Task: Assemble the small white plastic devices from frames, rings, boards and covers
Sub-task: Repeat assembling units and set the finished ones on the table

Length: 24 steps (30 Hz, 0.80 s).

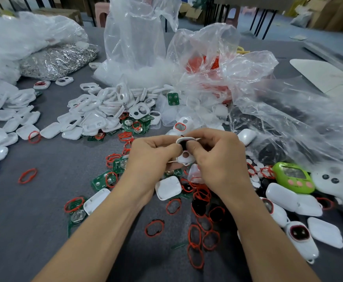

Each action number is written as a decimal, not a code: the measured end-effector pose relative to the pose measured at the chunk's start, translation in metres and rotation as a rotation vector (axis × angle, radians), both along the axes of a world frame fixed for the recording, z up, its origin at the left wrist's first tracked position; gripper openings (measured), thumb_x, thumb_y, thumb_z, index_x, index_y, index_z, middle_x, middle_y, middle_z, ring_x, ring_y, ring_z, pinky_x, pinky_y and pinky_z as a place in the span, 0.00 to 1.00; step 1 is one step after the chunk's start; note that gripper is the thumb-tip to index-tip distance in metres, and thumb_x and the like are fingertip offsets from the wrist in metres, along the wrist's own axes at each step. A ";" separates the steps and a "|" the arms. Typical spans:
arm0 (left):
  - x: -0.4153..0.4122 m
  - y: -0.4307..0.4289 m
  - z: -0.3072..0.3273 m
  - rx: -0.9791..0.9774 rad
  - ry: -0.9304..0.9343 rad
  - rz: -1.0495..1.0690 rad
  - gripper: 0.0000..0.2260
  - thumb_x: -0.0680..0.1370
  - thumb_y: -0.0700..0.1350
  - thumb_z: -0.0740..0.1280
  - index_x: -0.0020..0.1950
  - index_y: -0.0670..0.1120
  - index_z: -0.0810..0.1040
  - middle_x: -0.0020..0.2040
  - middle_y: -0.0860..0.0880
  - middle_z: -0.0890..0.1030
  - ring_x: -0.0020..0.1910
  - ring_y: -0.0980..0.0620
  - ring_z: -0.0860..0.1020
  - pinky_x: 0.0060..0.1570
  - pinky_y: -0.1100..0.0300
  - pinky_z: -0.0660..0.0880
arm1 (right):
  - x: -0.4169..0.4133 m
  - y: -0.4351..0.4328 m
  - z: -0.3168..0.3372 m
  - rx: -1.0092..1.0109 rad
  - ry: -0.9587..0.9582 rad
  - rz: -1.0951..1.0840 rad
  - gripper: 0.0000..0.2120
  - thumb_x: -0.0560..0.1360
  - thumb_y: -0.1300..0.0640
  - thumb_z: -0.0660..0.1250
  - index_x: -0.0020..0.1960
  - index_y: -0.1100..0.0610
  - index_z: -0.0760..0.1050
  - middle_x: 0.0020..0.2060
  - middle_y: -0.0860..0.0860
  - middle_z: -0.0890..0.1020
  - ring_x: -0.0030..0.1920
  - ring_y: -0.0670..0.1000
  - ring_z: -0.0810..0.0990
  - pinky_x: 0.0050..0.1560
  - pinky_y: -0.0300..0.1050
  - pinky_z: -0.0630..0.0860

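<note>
Both hands, left hand (154, 153) and right hand (217, 153), pinch one white frame (185, 157) above the tabletop's (50, 200) near middle; thumbs should probably press evenly, seating the dark insert flat.

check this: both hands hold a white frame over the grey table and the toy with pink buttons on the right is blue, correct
One thing is wrong: the head view shows the toy is green, not blue. The left hand and right hand do hold the white frame over the grey table.
</note>
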State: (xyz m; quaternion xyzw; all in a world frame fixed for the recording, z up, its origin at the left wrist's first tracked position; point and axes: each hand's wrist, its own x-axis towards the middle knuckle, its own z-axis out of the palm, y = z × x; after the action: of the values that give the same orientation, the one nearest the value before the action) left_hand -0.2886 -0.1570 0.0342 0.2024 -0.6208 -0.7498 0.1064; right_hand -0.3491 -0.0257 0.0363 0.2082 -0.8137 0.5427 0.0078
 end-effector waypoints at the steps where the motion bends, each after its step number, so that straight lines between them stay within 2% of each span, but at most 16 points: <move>1: 0.000 -0.003 0.001 0.064 -0.032 -0.025 0.11 0.75 0.32 0.69 0.42 0.44 0.89 0.40 0.41 0.87 0.36 0.50 0.85 0.35 0.61 0.82 | -0.001 0.001 0.001 -0.012 -0.011 0.023 0.08 0.77 0.62 0.72 0.48 0.49 0.87 0.34 0.42 0.86 0.36 0.40 0.85 0.38 0.38 0.81; 3: -0.001 -0.010 0.001 0.126 -0.086 -0.067 0.09 0.76 0.34 0.71 0.39 0.44 0.88 0.41 0.40 0.87 0.36 0.50 0.85 0.34 0.60 0.82 | -0.003 0.002 0.001 -0.025 -0.031 0.053 0.09 0.76 0.62 0.73 0.47 0.49 0.87 0.36 0.43 0.87 0.39 0.43 0.86 0.44 0.43 0.83; 5: -0.001 -0.015 0.000 0.124 -0.094 -0.087 0.06 0.76 0.35 0.72 0.42 0.42 0.87 0.42 0.39 0.87 0.37 0.48 0.84 0.34 0.60 0.82 | -0.005 0.003 0.000 -0.063 -0.088 0.069 0.08 0.76 0.61 0.73 0.47 0.50 0.88 0.38 0.45 0.88 0.43 0.49 0.87 0.49 0.53 0.84; 7: -0.001 -0.017 -0.002 0.064 -0.078 -0.075 0.05 0.76 0.34 0.72 0.44 0.42 0.87 0.41 0.40 0.87 0.35 0.49 0.84 0.34 0.60 0.82 | -0.006 0.003 0.000 -0.099 -0.146 0.086 0.06 0.76 0.60 0.74 0.47 0.51 0.88 0.40 0.48 0.88 0.45 0.52 0.87 0.52 0.58 0.83; 9: -0.002 -0.016 -0.005 -0.053 -0.063 -0.023 0.07 0.76 0.33 0.72 0.42 0.42 0.88 0.37 0.41 0.86 0.31 0.51 0.82 0.32 0.61 0.80 | -0.004 0.001 -0.001 -0.103 -0.164 0.089 0.05 0.75 0.60 0.76 0.48 0.52 0.88 0.39 0.48 0.88 0.44 0.50 0.87 0.52 0.56 0.84; 12: -0.001 -0.012 -0.007 -0.160 -0.033 0.038 0.10 0.75 0.33 0.72 0.39 0.45 0.89 0.35 0.40 0.85 0.28 0.50 0.79 0.30 0.60 0.80 | -0.002 0.000 -0.001 -0.061 -0.110 0.061 0.06 0.75 0.62 0.76 0.48 0.53 0.87 0.38 0.45 0.88 0.41 0.44 0.87 0.48 0.44 0.84; 14: -0.001 -0.009 -0.007 -0.186 -0.016 0.042 0.09 0.74 0.34 0.73 0.40 0.46 0.89 0.35 0.40 0.85 0.29 0.48 0.80 0.32 0.58 0.80 | -0.003 0.000 0.000 -0.050 -0.074 0.035 0.07 0.75 0.64 0.75 0.46 0.52 0.87 0.37 0.43 0.88 0.40 0.42 0.86 0.44 0.37 0.81; 16: -0.002 -0.007 -0.007 -0.260 -0.017 0.064 0.04 0.71 0.40 0.75 0.40 0.48 0.88 0.34 0.43 0.86 0.29 0.47 0.81 0.34 0.54 0.82 | -0.003 0.000 -0.001 -0.045 -0.060 0.008 0.08 0.74 0.63 0.76 0.44 0.51 0.87 0.36 0.41 0.87 0.38 0.40 0.86 0.40 0.33 0.79; 18: -0.001 -0.005 -0.008 -0.413 -0.035 0.140 0.04 0.67 0.47 0.74 0.39 0.50 0.88 0.32 0.49 0.85 0.29 0.51 0.82 0.36 0.53 0.83 | 0.001 -0.003 -0.002 -0.035 -0.041 -0.027 0.07 0.73 0.61 0.77 0.42 0.49 0.87 0.34 0.40 0.86 0.36 0.40 0.85 0.38 0.35 0.80; 21: 0.002 0.000 -0.007 -0.488 -0.002 0.228 0.03 0.68 0.48 0.75 0.38 0.51 0.88 0.30 0.54 0.84 0.28 0.56 0.83 0.36 0.52 0.84 | 0.004 -0.005 -0.002 -0.053 -0.016 -0.038 0.06 0.73 0.59 0.78 0.42 0.48 0.87 0.34 0.40 0.86 0.36 0.39 0.85 0.39 0.33 0.80; 24: 0.001 -0.001 -0.006 -0.453 0.003 0.278 0.05 0.68 0.50 0.78 0.40 0.50 0.87 0.30 0.53 0.84 0.29 0.54 0.83 0.36 0.50 0.84 | 0.000 -0.001 0.001 -0.065 -0.159 0.012 0.04 0.74 0.58 0.76 0.45 0.50 0.87 0.36 0.45 0.87 0.39 0.45 0.87 0.46 0.48 0.85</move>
State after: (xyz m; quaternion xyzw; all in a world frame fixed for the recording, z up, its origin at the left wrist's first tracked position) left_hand -0.2879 -0.1579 0.0280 0.2555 -0.7391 -0.5701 0.2518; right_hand -0.3487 -0.0267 0.0371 0.1690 -0.7924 0.5837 -0.0532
